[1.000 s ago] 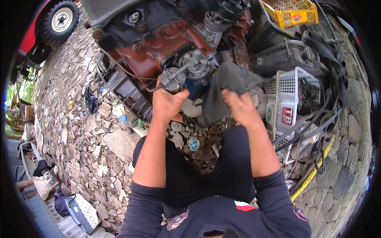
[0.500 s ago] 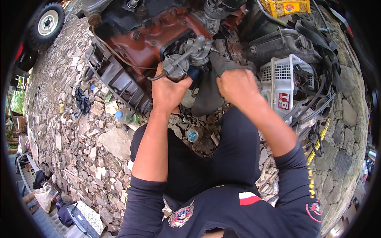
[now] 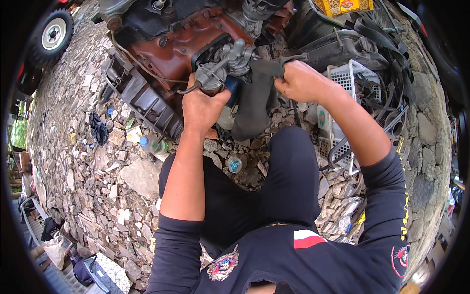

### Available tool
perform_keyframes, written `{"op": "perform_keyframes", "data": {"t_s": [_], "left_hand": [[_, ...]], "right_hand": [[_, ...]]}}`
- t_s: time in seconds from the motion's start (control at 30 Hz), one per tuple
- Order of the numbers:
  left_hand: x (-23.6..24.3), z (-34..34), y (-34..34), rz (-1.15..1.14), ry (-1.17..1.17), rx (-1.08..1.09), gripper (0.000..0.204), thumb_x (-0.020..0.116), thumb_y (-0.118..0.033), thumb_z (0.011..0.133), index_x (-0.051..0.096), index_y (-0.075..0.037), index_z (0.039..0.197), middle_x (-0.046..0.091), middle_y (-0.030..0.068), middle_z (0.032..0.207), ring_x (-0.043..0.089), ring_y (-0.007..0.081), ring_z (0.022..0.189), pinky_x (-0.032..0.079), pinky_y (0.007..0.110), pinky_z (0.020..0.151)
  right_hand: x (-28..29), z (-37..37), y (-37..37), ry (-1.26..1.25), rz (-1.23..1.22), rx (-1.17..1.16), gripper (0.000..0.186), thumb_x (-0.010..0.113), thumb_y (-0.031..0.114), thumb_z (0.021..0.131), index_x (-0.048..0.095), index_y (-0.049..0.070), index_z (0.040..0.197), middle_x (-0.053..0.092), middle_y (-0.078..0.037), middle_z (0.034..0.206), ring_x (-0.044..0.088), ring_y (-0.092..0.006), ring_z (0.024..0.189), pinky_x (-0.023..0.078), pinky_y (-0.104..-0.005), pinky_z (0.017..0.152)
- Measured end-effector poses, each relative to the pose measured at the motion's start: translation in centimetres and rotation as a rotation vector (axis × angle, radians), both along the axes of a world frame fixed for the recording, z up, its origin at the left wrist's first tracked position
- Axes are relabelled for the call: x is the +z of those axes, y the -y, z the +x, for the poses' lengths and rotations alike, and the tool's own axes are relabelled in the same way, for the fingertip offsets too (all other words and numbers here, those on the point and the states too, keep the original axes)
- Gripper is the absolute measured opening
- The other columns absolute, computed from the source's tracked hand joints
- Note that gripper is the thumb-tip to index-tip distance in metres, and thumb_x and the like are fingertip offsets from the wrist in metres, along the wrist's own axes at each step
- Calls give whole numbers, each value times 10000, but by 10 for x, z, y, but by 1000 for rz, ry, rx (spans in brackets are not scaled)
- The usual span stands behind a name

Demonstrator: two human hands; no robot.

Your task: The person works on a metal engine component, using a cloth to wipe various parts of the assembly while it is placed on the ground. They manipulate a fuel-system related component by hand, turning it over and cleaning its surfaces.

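Note:
My left hand (image 3: 200, 105) is closed on a grey metal pump assembly (image 3: 233, 61), with a hose curving out beside my thumb and fingers. The assembly sits against a rust-red engine block (image 3: 164, 51), and a dark blue cylinder (image 3: 232, 90) shows just below it. A dark grey cloth (image 3: 249, 115) hangs to the right of the assembly, its upper part reaching over to my right hand (image 3: 298, 81), whose fingers are closed on it. Where the cloth's upper end meets the assembly, I cannot tell whether they touch.
A ribbed dark casing (image 3: 147, 103) leans left of the engine. At right are a white plastic crate (image 3: 338, 144), a black tank (image 3: 333, 51) and a yellow crate (image 3: 342, 7). A plastic bottle (image 3: 152, 143) and cup (image 3: 236, 164) lie on rubble; a vehicle wheel (image 3: 51, 30) is at top left.
My right hand has moved up and to the right, drawing the cloth's upper part with it. My left hand stays on the assembly. The whole view has shifted slightly.

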State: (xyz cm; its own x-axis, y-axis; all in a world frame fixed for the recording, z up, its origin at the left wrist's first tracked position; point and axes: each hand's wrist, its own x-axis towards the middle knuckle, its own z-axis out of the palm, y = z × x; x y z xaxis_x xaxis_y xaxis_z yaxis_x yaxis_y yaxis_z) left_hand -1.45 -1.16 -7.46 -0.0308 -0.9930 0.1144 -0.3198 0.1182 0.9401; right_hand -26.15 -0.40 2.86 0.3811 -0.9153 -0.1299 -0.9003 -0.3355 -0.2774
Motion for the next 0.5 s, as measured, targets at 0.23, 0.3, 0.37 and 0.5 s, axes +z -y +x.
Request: {"op": "perform_keyframes", "data": {"t_s": [0.23, 0.3, 0.37, 0.5], "left_hand": [[11, 6, -6, 65, 69, 33, 542, 771, -215, 701, 584, 5, 1159, 723, 181, 1025, 702, 305, 965, 520, 371, 886], [14, 4, -7, 69, 47, 32, 536, 766, -205, 699, 583, 8, 1156, 722, 176, 1017, 701, 302, 953, 519, 366, 881], [16, 2, -8, 55, 33, 28, 531, 762, -197, 698, 582, 10, 1152, 721, 172, 1004, 699, 300, 936, 518, 362, 876], [17, 0, -9, 72, 40, 46, 518, 757, -190, 696, 581, 18, 1138, 715, 169, 971, 693, 296, 901, 518, 357, 864]], "right_hand": [[-32, 45, -33, -501, -323, -78, 137, 635, 153, 803, 736, 100, 728, 721, -117, 736, 726, -284, 695, 570, -404, 626], [-36, 52, -32, -496, -250, -135, 144, 635, 160, 806, 746, 97, 741, 723, -126, 736, 730, -290, 704, 567, -416, 611], [-34, 53, -32, -444, -220, -159, 164, 629, 176, 815, 739, 86, 734, 714, -146, 733, 724, -302, 696, 567, -424, 614], [-34, 37, -34, -87, -267, -118, 242, 599, 215, 835, 704, 41, 706, 692, -200, 732, 704, -363, 687, 571, -455, 659]]}}
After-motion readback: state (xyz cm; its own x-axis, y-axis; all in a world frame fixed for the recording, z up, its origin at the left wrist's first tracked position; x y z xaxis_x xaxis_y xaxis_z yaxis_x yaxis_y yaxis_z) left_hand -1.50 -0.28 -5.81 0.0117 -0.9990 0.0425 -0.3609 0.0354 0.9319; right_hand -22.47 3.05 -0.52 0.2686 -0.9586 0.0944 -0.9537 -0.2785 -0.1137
